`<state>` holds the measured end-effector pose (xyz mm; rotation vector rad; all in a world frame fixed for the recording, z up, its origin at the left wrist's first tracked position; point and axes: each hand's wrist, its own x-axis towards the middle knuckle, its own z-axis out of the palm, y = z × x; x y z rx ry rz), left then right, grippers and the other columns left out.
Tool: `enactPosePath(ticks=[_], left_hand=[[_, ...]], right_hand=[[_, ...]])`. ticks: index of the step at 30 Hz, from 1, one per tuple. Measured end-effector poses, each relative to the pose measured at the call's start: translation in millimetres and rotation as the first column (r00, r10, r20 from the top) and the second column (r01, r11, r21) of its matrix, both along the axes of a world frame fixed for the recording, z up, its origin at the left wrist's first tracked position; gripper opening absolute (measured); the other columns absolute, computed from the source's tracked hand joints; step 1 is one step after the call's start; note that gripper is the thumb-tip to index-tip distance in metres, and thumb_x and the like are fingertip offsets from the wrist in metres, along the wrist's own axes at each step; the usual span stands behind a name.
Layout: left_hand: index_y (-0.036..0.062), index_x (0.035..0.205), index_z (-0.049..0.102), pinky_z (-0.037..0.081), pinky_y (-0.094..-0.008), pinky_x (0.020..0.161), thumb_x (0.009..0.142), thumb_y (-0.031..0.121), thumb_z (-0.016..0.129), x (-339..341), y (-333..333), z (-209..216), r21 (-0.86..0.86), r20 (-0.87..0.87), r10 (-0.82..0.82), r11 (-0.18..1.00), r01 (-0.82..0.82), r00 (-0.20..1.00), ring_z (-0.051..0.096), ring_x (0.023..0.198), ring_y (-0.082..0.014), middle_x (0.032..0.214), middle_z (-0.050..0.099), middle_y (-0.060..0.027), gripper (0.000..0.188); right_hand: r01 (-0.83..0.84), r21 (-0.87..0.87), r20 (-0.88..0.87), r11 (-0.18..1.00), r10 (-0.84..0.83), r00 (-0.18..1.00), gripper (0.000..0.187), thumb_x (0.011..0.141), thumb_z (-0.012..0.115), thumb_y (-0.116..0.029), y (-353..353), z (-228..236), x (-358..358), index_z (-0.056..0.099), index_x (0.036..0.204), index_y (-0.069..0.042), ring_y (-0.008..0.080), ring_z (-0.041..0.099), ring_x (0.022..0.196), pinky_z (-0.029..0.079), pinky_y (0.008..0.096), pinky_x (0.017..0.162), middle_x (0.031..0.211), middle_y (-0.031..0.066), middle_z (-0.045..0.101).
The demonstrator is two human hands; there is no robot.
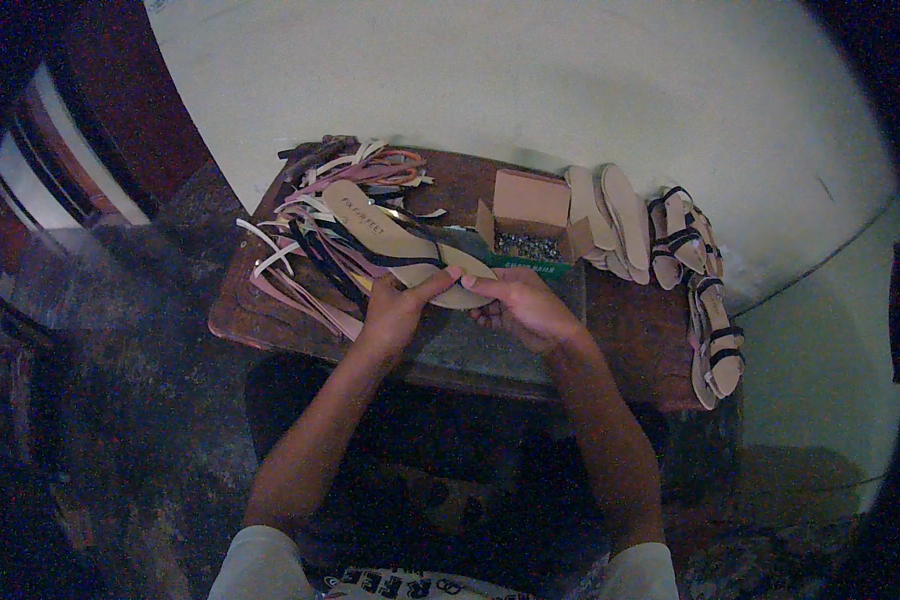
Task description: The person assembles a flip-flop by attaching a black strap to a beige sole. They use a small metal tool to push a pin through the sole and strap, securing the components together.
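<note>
A beige sandal [382,232] with a narrow black strap [410,262] across it is held up over the near part of the table. It lies slantwise, one end pointing to the far left. My left hand [398,312] grips its near edge, thumb pressing on top by the strap. From the other side my right hand [526,306] pinches the same edge, its thumb close to the left one. The fingers beneath the sole are partly hidden. A heap of loose straps [315,190] in white, pink, black and orange lies to the left, partly behind the sandal.
An opened cardboard box [533,196] of small metallic pieces [528,246] stands behind my right hand. Beige soles [625,215] lean beside it. Sandals with black straps [678,238] line the right side of the wooden table [630,345]. A dark slab [485,358] lies under my hands.
</note>
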<state>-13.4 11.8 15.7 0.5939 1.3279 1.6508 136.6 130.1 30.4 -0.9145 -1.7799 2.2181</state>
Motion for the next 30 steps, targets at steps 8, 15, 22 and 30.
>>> enactPosePath(ticks=[8,15,22,30], left_hand=[[-0.0076,0.108,0.062,0.053,-0.034,0.08,0.079,0.024,0.079,2.1,1.1,-3.0,0.058,-0.023,0.009,0.998,-0.008,1.0,0.067,0.089,-0.0224,0.104,0.069,-0.0154,0.047],[-0.006,0.104,0.065,0.053,-0.0327,0.08,0.081,0.023,0.077,-0.5,2.1,-6.2,0.052,-0.128,0.031,0.998,-0.024,0.991,0.068,0.087,-0.0209,0.1,0.07,-0.0136,0.039],[-0.0052,0.102,0.067,0.053,-0.0315,0.078,0.082,0.023,0.077,2.7,-1.5,6.2,0.017,-0.165,0.035,0.999,-0.033,0.986,0.068,0.085,-0.0189,0.097,0.071,-0.0126,0.036],[-0.0026,0.108,0.065,0.052,-0.0358,0.084,0.076,0.031,0.082,2.0,-2.1,0.7,-0.01,-0.118,0.025,1.0,-0.027,0.993,0.067,0.09,-0.0232,0.102,0.07,-0.0123,0.049]], right_hand=[[0.045,0.086,0.035,0.995,-0.048,0.998,0.032,0.092,0.066,-0.028,-1.9,-1.3,-2.8,0.065,0.106,0.0,0.0106,0.058,0.074,0.047,0.026,0.066,0.093,0.0032,0.066],[0.045,0.244,0.12,0.969,-0.076,0.99,0.034,0.09,0.069,-0.03,4.7,-10.6,-4.1,0.066,0.104,0.001,0.0107,0.058,0.072,0.047,0.0259,0.066,0.09,0.0034,0.066],[0.045,0.157,0.121,0.987,-0.065,0.991,0.035,0.089,0.07,-0.031,5.5,-4.6,-1.2,0.067,0.105,0.0,0.0109,0.059,0.076,0.048,0.0262,0.069,0.09,0.0029,0.066],[0.092,0.209,-0.031,0.974,-0.087,0.996,0.039,0.09,0.067,-0.041,-4.2,-7.0,-4.5,0.072,0.095,-0.003,0.0115,0.058,0.068,0.046,0.0284,0.061,0.081,0.0024,0.069]])
